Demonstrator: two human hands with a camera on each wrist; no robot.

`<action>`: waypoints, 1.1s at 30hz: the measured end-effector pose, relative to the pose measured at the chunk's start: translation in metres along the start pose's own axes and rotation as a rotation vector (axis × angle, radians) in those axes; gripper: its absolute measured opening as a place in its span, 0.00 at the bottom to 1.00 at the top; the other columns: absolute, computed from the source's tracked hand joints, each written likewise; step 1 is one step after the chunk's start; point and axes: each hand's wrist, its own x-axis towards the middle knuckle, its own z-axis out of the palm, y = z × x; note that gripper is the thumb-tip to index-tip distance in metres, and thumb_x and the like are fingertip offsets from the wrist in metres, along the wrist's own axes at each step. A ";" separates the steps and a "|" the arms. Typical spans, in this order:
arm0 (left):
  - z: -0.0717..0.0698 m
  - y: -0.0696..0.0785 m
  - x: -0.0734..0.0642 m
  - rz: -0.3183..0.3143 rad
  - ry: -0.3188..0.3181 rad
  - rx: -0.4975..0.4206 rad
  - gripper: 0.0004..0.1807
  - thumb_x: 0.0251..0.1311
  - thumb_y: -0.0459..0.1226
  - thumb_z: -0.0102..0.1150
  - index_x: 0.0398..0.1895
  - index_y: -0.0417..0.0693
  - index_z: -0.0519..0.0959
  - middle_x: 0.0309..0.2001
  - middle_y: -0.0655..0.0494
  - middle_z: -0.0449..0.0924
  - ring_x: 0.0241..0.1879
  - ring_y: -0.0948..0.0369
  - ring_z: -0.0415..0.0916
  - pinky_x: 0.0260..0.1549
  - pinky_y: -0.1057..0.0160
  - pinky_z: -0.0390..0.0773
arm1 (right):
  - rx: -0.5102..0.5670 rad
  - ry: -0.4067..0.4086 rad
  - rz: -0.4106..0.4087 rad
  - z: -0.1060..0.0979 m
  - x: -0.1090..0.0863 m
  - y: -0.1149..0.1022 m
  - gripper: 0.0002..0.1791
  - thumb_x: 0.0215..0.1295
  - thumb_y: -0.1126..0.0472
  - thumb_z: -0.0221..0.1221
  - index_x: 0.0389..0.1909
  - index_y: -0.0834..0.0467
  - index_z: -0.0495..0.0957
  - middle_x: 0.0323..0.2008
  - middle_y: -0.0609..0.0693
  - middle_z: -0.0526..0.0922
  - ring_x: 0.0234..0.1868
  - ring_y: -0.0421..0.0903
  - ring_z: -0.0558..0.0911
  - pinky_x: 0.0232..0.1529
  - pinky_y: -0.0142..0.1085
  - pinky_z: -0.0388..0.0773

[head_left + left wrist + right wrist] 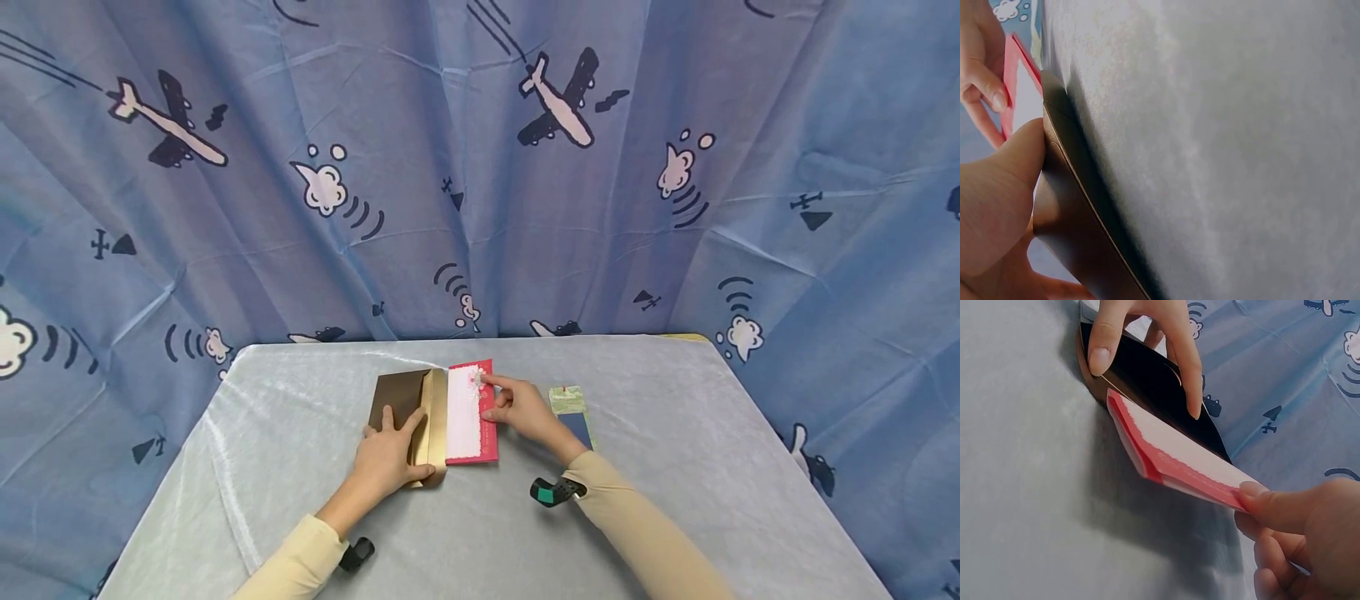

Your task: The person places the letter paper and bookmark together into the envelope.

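A gold-brown envelope (399, 390) lies on the cloth-covered table with its opening toward the right. My left hand (381, 458) rests on it, fingers spread across its face and thumb near the lower right corner. With thumb and fingers, my right hand (527, 408) pinches the right edge of a pink-red and white card (463, 421). The card's left edge is at the envelope's mouth; whether any of it is inside cannot be told. From the right wrist view, the folded card (1179, 440) is tilted above the cloth, beside the dark envelope (1141, 372).
Partly behind the right wrist lies a green and dark blue card or booklet (567, 402). Pale grey cloth (675, 467) covers the table. A blue curtain (420, 167) with airplane prints hangs along the back. A black camera is strapped to each wrist.
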 end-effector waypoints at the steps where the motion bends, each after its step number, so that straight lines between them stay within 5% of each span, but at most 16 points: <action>1: 0.000 0.000 0.000 -0.001 -0.002 0.000 0.53 0.41 0.60 0.76 0.72 0.55 0.66 0.66 0.20 0.63 0.50 0.21 0.73 0.34 0.41 0.82 | 0.005 0.001 0.001 0.001 0.001 0.000 0.37 0.54 0.66 0.71 0.67 0.59 0.72 0.22 0.48 0.77 0.23 0.38 0.71 0.25 0.29 0.67; 33: 0.001 0.000 0.001 0.003 -0.021 0.006 0.53 0.42 0.60 0.75 0.73 0.53 0.66 0.66 0.21 0.64 0.50 0.21 0.73 0.37 0.39 0.82 | -0.042 0.003 -0.036 0.038 0.018 -0.007 0.36 0.50 0.68 0.72 0.64 0.64 0.74 0.18 0.45 0.73 0.18 0.36 0.68 0.20 0.27 0.63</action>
